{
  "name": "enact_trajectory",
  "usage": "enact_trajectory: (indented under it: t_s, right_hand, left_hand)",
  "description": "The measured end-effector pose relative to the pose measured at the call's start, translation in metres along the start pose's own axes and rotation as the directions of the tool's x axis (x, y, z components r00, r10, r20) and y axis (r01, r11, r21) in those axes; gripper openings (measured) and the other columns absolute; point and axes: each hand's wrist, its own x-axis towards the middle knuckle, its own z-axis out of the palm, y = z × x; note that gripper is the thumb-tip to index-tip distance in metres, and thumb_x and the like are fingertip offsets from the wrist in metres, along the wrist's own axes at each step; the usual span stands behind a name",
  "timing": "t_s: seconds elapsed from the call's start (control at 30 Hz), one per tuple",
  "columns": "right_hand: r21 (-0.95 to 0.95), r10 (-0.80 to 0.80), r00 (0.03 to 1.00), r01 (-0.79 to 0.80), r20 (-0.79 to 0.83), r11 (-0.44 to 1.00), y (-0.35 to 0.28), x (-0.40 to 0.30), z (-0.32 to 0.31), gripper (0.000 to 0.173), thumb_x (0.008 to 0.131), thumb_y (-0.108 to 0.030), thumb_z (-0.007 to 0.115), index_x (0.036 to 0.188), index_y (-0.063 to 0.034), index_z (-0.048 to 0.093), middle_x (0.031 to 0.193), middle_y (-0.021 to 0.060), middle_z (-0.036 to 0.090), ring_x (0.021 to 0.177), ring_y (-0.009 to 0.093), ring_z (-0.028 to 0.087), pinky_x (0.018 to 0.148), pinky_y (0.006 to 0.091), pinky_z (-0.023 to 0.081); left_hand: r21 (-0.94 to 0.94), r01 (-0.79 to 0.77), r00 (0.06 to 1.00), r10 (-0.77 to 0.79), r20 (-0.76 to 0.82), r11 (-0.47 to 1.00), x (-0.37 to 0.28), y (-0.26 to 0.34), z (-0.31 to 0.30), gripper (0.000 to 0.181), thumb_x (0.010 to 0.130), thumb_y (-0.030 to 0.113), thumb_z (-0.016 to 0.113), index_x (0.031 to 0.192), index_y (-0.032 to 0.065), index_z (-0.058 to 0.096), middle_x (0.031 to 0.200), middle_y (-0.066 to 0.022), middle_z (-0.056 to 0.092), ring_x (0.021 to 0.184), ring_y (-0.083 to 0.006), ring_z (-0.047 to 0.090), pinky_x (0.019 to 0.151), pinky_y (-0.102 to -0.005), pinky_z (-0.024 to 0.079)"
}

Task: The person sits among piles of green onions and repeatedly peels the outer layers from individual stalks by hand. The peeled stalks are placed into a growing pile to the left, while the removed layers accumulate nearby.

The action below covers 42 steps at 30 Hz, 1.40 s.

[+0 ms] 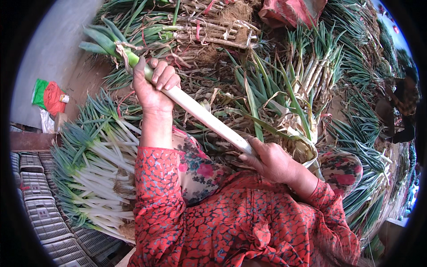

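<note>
A long, thick Welsh onion (206, 113) lies slantwise across my front, its white stalk smooth and its green leaf tops at the upper left. My left hand (155, 85) wraps around it just below the leaves, where a few dry skins hang. Around the lower end of the stalk my right hand (272, 160) is closed, covering the root end. Loose dry husks and leaves (213, 90) cover the ground beyond my hands. Close to my right hand, papery peeled skins (300, 147) and long green leaves hang over my leg.
White-stalked onions (103, 187) are piled at my left, beside stacked plastic crates (50, 217). Untrimmed onion bundles (206, 30) with red ties lie ahead, near a red sack (290, 13). More onions (363, 173) lie to the right, where a person (402, 103) is partly visible.
</note>
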Motion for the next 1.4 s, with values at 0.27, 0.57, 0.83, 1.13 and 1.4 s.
enact_trajectory:
  t_s: [0.27, 0.57, 0.83, 1.13, 1.4]
  right_hand:
    - [0.083, 0.037, 0.996, -0.031, -0.080, 0.996, 0.021, 0.004, 0.014, 0.028, 0.089, -0.019, 0.049, 0.109, 0.0004, 0.053, 0.069, 0.0219, 0.059, 0.064, 0.038, 0.060, 0.058, 0.0430, 0.049]
    - [0.094, -0.087, 0.986, 0.101, -0.141, 0.990, 0.021, 0.019, 0.014, 0.023, 0.083, -0.005, 0.050, 0.106, -0.0025, 0.055, 0.083, 0.0197, 0.061, 0.075, 0.035, 0.062, 0.067, 0.0385, 0.050]
    - [0.281, -0.185, 0.967, 0.229, -0.177, 0.932, 0.005, 0.026, 0.004, 0.029, 0.089, -0.020, 0.053, 0.108, 0.0020, 0.050, 0.086, 0.0198, 0.060, 0.072, 0.027, 0.062, 0.065, 0.0361, 0.049]
    - [0.521, 0.082, 0.990, -0.128, 0.112, 0.844, 0.004, 0.031, 0.006, 0.038, 0.089, -0.033, 0.054, 0.105, 0.0015, 0.049, 0.066, -0.0003, 0.048, 0.057, 0.008, 0.044, 0.050, 0.0279, 0.040]
    - [0.109, 0.144, 0.982, -0.158, 0.121, 0.981, 0.013, 0.019, 0.023, 0.040, 0.086, -0.039, 0.055, 0.094, -0.0006, 0.048, 0.070, 0.0200, 0.057, 0.068, 0.039, 0.058, 0.059, 0.0432, 0.045]
  left_hand:
    - [0.174, 0.032, 0.994, -0.050, 0.099, 0.984, -0.002, 0.002, 0.017, 0.035, 0.090, 0.039, 0.045, 0.070, 0.0103, 0.050, 0.049, 0.0037, 0.033, 0.038, -0.0083, 0.027, 0.038, -0.0242, 0.028]
    - [0.135, 0.031, 0.994, -0.044, 0.101, 0.990, 0.001, 0.003, 0.015, 0.033, 0.090, 0.035, 0.047, 0.071, 0.0079, 0.050, 0.050, 0.0036, 0.034, 0.038, -0.0073, 0.029, 0.038, -0.0229, 0.029]
    - [0.299, 0.010, 0.998, 0.011, -0.066, 0.954, -0.003, -0.008, 0.022, 0.033, 0.086, 0.040, 0.051, 0.067, 0.0134, 0.048, 0.048, 0.0051, 0.034, 0.038, -0.0069, 0.030, 0.037, -0.0234, 0.030]
    - [0.469, 0.036, 0.990, 0.033, -0.138, 0.882, -0.008, -0.040, 0.046, 0.047, 0.086, 0.048, 0.047, 0.094, 0.0021, 0.053, 0.067, -0.0078, 0.054, 0.061, -0.0195, 0.056, 0.063, -0.0379, 0.050]
    - [0.313, 0.096, 0.941, 0.016, -0.338, 0.945, -0.011, -0.005, 0.021, 0.035, 0.083, 0.045, 0.057, 0.070, 0.0136, 0.049, 0.053, 0.0047, 0.038, 0.046, -0.0085, 0.036, 0.048, -0.0247, 0.033]
